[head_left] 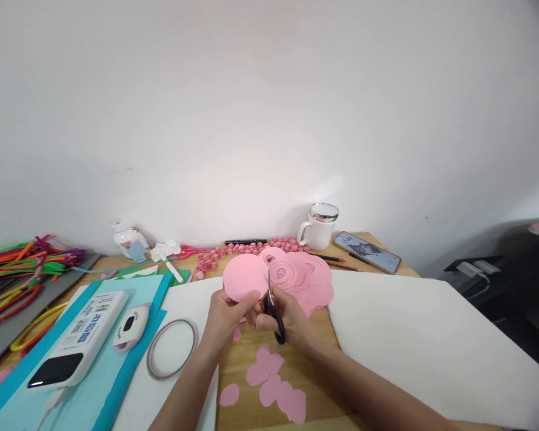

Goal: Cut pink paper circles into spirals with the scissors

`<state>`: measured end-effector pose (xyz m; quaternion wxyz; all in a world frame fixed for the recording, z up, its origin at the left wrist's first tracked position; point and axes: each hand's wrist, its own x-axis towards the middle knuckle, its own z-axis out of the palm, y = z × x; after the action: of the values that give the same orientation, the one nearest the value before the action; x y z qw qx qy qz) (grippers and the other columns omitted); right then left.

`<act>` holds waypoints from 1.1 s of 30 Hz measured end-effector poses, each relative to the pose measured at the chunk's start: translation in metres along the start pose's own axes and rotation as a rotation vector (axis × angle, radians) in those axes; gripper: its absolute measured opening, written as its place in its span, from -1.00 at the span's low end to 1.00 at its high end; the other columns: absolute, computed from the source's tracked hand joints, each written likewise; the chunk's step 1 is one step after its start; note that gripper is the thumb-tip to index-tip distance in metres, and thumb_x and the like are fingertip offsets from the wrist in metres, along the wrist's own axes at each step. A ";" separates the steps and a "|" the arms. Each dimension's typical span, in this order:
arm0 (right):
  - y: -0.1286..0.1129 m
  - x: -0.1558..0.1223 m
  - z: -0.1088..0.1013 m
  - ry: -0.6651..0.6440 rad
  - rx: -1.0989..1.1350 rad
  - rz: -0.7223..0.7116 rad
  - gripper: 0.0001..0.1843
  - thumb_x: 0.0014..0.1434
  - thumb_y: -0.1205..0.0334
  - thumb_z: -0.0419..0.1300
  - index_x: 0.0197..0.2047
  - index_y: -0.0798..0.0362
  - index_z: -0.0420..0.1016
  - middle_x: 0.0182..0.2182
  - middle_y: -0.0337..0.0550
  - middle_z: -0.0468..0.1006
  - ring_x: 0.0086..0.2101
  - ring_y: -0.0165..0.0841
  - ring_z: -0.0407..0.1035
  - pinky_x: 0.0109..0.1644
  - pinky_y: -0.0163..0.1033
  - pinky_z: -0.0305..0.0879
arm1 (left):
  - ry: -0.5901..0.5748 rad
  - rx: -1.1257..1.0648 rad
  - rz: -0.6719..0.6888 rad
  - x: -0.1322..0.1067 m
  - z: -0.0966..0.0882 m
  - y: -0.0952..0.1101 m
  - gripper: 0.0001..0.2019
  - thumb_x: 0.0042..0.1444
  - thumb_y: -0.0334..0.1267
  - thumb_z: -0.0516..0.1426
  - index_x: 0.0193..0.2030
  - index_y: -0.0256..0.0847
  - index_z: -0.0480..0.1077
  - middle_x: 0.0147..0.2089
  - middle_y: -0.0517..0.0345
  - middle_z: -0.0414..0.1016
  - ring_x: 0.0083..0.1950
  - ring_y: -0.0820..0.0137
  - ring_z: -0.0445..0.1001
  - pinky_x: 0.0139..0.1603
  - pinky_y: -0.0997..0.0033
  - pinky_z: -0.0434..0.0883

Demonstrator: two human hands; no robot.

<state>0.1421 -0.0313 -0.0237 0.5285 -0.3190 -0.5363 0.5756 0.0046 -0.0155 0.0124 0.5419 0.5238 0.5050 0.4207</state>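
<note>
My left hand (232,312) is closed on a pink paper circle (245,276), thumb on its front face near the lower edge. In my right hand (290,315) are black-handled scissors (278,326), their blades pointing up at the circle's right edge. Whether the blades have cut into the paper I cannot tell. Just behind and to the right lies a heap of pink paper circles (312,278), several with spiral cuts. Below my hands, loose pink paper pieces (287,400) with rounded edges lie on the wooden table (321,383).
Small rolled pink paper roses (251,247) line the back, near a white mug (321,230) and a phone (369,251). At left are a tape roll (149,353), a white power bank (83,335), teal paper (112,392), a white bottle (131,242) and colourful pipe cleaners (22,269).
</note>
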 end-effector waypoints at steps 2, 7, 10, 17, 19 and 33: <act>-0.001 0.001 -0.001 -0.006 -0.009 -0.015 -0.55 -0.16 -0.04 0.39 -0.41 0.05 0.27 -0.52 -0.27 0.35 -0.48 -0.42 0.21 -0.44 -0.33 0.12 | -0.005 0.016 -0.004 0.000 0.000 -0.001 -0.72 -0.08 -0.15 0.23 -0.65 -0.32 0.44 -0.71 0.12 0.43 -0.73 0.49 0.33 -0.83 0.63 0.06; 0.000 0.000 -0.001 -0.010 -0.036 0.001 -0.56 -0.11 -0.07 0.35 -0.41 0.03 0.26 -0.55 -0.31 0.30 -0.55 -0.46 0.11 -0.45 -0.32 0.10 | -0.021 -0.012 -0.001 0.001 0.000 -0.004 -0.71 -0.08 -0.14 0.23 -0.65 -0.32 0.44 -0.72 0.11 0.42 -0.71 0.48 0.33 -0.80 0.62 0.07; 0.004 -0.002 -0.001 0.000 -0.027 0.023 -0.55 -0.12 -0.09 0.35 -0.39 0.04 0.27 -0.52 -0.29 0.31 -0.53 -0.45 0.13 -0.43 -0.31 0.12 | -0.027 -0.019 -0.007 0.002 0.000 -0.004 -0.70 -0.08 -0.12 0.22 -0.65 -0.33 0.44 -0.73 0.12 0.39 -0.74 0.51 0.27 -0.82 0.61 0.03; 0.016 -0.003 -0.005 0.040 -0.009 0.043 -0.50 -0.11 -0.19 0.31 -0.38 0.06 0.30 -0.49 -0.21 0.38 -0.46 -0.38 0.25 -0.40 -0.28 0.17 | -0.058 -0.045 0.007 0.007 0.003 -0.006 -0.69 -0.12 -0.09 0.22 -0.69 -0.30 0.44 -0.75 0.12 0.40 -0.76 0.50 0.25 -0.82 0.57 0.08; 0.014 -0.003 -0.005 0.041 -0.011 0.041 -0.49 -0.13 -0.20 0.32 -0.39 0.06 0.30 -0.50 -0.22 0.37 -0.47 -0.38 0.23 -0.40 -0.28 0.17 | -0.065 -0.037 0.017 0.007 0.003 -0.006 -0.69 -0.12 -0.10 0.22 -0.70 -0.29 0.44 -0.76 0.14 0.39 -0.75 0.49 0.27 -0.80 0.55 0.14; 0.003 -0.002 -0.001 0.028 -0.013 0.029 -0.50 -0.12 -0.17 0.33 -0.40 0.06 0.27 -0.51 -0.24 0.33 -0.47 -0.40 0.18 -0.40 -0.30 0.10 | 0.000 -0.041 0.053 0.007 0.004 -0.008 -0.73 -0.18 -0.14 0.26 -0.70 -0.29 0.43 -0.70 0.11 0.45 -0.66 0.43 0.37 -0.69 0.54 0.26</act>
<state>0.1428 -0.0327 -0.0268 0.5255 -0.3384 -0.5278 0.5752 0.0091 -0.0098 0.0030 0.5412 0.5258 0.4821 0.4452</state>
